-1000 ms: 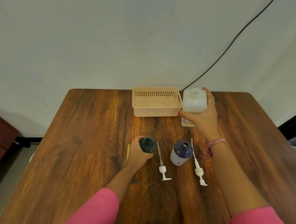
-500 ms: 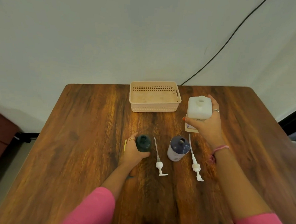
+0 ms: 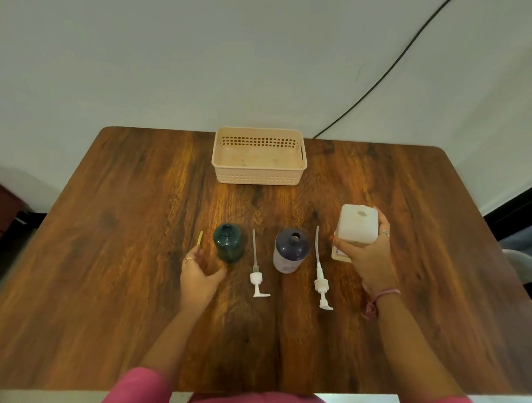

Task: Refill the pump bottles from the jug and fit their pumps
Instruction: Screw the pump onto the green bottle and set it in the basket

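Observation:
A dark green pump bottle (image 3: 228,242) stands open-necked on the wooden table (image 3: 117,255). A purple bottle (image 3: 290,254) stands to its right, also open. Two white pumps lie flat on the table: one (image 3: 257,278) between the bottles, the other (image 3: 322,275) right of the purple bottle. My right hand (image 3: 368,259) grips a white square jug (image 3: 356,229) right of that pump, its base at the table. My left hand (image 3: 198,275) hovers just below and left of the green bottle, fingers apart, holding nothing.
A peach plastic basket (image 3: 258,177) stands at the table's far edge, nothing visible inside. A small yellow stick (image 3: 200,238) lies left of the green bottle. A black cable (image 3: 388,69) runs down the white wall behind. The table's near edge lies close to my body.
My right hand has brought the jug from beside the basket toward me and to the right. My left hand has let go of the green bottle and drawn back.

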Motion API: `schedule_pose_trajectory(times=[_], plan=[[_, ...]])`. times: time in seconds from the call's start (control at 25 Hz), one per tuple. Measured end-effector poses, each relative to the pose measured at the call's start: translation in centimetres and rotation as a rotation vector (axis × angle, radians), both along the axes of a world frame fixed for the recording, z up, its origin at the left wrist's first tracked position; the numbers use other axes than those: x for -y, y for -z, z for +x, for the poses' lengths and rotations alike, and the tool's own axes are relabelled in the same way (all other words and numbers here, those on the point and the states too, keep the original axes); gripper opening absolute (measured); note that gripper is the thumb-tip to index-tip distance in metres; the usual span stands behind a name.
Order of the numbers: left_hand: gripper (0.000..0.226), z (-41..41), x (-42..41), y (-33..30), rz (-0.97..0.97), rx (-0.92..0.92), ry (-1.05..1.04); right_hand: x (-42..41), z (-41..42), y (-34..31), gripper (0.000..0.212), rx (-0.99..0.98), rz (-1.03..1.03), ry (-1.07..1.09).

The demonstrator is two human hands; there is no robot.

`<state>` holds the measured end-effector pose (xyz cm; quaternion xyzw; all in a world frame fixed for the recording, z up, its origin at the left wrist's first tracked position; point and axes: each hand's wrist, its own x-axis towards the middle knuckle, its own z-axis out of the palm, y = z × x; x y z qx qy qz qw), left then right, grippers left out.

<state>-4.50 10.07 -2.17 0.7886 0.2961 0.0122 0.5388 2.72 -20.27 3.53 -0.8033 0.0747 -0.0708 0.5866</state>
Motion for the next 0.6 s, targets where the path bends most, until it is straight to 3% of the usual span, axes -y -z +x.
schedule_pose_trajectory(times=[0.6], plan=[[0.075,-1.0,5.0,0.3,0.018,0.101,-0.113,4.9,-1.8,4.5,0.091,-0.124,-0.007,-0.048]])
